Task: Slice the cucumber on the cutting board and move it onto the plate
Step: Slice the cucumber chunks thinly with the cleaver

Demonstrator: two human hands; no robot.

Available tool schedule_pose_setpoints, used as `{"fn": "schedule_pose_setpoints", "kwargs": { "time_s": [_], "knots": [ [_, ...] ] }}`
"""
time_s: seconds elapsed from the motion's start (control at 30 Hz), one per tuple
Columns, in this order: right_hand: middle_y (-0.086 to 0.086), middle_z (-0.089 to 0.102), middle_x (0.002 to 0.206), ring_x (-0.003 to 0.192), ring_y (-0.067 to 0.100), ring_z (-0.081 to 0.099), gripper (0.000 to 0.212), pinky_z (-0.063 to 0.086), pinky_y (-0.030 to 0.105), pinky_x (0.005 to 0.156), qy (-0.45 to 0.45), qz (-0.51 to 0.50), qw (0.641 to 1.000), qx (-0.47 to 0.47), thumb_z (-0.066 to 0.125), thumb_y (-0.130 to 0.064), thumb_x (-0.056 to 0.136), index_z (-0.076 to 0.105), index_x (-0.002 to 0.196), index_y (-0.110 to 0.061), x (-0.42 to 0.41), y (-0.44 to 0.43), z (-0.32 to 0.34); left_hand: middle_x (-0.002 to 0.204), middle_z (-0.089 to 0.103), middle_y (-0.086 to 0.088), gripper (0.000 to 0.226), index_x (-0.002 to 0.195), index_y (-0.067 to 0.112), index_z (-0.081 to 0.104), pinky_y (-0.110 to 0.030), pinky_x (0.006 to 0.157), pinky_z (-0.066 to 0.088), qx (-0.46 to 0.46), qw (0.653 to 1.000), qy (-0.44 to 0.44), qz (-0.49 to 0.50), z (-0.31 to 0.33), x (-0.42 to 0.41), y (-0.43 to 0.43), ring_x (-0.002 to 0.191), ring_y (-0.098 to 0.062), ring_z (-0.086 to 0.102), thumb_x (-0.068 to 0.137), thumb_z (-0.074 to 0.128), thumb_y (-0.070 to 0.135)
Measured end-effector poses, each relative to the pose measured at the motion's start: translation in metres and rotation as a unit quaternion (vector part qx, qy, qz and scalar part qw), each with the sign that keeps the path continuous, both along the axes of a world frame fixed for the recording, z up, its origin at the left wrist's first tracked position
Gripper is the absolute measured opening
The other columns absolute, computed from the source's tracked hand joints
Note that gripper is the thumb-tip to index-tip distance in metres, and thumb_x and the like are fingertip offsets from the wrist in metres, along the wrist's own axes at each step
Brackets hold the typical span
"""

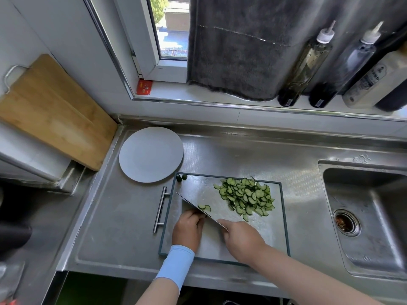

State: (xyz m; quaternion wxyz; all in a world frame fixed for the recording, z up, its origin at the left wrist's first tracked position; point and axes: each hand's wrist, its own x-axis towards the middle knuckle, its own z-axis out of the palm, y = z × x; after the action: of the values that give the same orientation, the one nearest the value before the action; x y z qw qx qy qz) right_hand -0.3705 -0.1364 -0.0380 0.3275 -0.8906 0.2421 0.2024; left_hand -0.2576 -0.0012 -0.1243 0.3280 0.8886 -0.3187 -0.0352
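The right hand [240, 236] has its fingers clamped round the cleaver [193, 205], while the left hand [188, 225] curls its fingers behind the blade, their hold hidden, near the piled cucumber slices [246, 198].

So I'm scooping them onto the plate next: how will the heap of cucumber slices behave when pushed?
The cucumber slices are thin half-moons in a loose heap, so they'll probably scatter rather than move together. Being so thin, they likely bend and cling to the knife or cutting board.

Green cucumber slices [246, 195]; grey plate [151, 157]; blue sleeve [176, 266].
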Motion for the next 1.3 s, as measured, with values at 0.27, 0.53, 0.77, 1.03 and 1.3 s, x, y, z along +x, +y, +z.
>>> {"fn": "schedule_pose_setpoints", "kwargs": {
  "time_s": [0.27, 0.53, 0.77, 1.03, 1.3],
  "knots": [
    [0.007, 0.07, 0.106, 0.093, 0.03, 0.062, 0.045, 0.038, 0.03, 0.066, -0.008, 0.016, 1.0, -0.018, 0.037, -0.022, 0.098, 0.052, 0.138, -0.035, 0.013, 0.002, -0.002, 0.09, 0.067, 0.0, 0.024, 0.087, 0.016, 0.075, -0.026, 0.067, 0.053, -0.017, 1.0, -0.005, -0.012, -0.005, -0.002, 0.004, 0.088, -0.015, 0.056, 0.069, 0.08, 0.001],
    [0.007, 0.07, 0.1, 0.089, 0.029, 0.062, 0.041, 0.052, 0.038, 0.074, -0.006, 0.026, 0.999, -0.029, 0.038, -0.022, 0.101, 0.049, 0.139, -0.033, -0.006, 0.004, 0.012, 0.088, 0.069, -0.002, 0.026, 0.083, 0.017, 0.076, -0.023, 0.062, 0.053, -0.012, 1.0, 0.015, 0.011, 0.002, -0.002, 0.002, 0.079, -0.021, 0.064, 0.065, 0.084, 0.001],
    [0.006, 0.069, 0.092, 0.084, 0.029, 0.062, 0.036, 0.052, 0.038, 0.073, 0.0, 0.021, 1.0, -0.018, 0.038, -0.019, 0.098, 0.053, 0.129, -0.029, -0.019, -0.001, 0.013, 0.085, 0.069, -0.002, 0.026, 0.08, 0.017, 0.076, -0.022, 0.066, 0.049, -0.025, 1.0, -0.002, 0.013, 0.006, -0.004, 0.001, 0.079, -0.015, 0.059, 0.062, 0.085, 0.0],
    [0.007, 0.069, 0.096, 0.087, 0.029, 0.062, 0.041, 0.046, 0.034, 0.066, 0.0, 0.008, 1.0, -0.017, 0.038, -0.017, 0.097, 0.055, 0.132, -0.032, 0.005, 0.008, -0.001, 0.082, 0.068, -0.002, 0.024, 0.081, 0.017, 0.076, -0.027, 0.06, 0.054, -0.02, 1.0, 0.012, 0.017, -0.001, -0.004, 0.003, 0.078, -0.018, 0.06, 0.064, 0.085, 0.002],
    [0.009, 0.07, 0.101, 0.091, 0.032, 0.062, 0.038, 0.05, 0.036, 0.071, -0.012, 0.012, 0.999, -0.028, 0.038, -0.019, 0.098, 0.056, 0.129, -0.03, 0.012, 0.011, -0.001, 0.085, 0.067, -0.002, 0.021, 0.083, 0.016, 0.074, -0.027, 0.066, 0.051, -0.021, 0.999, 0.019, 0.018, -0.002, -0.004, 0.002, 0.083, -0.017, 0.057, 0.068, 0.082, 0.002]
  ]
}}
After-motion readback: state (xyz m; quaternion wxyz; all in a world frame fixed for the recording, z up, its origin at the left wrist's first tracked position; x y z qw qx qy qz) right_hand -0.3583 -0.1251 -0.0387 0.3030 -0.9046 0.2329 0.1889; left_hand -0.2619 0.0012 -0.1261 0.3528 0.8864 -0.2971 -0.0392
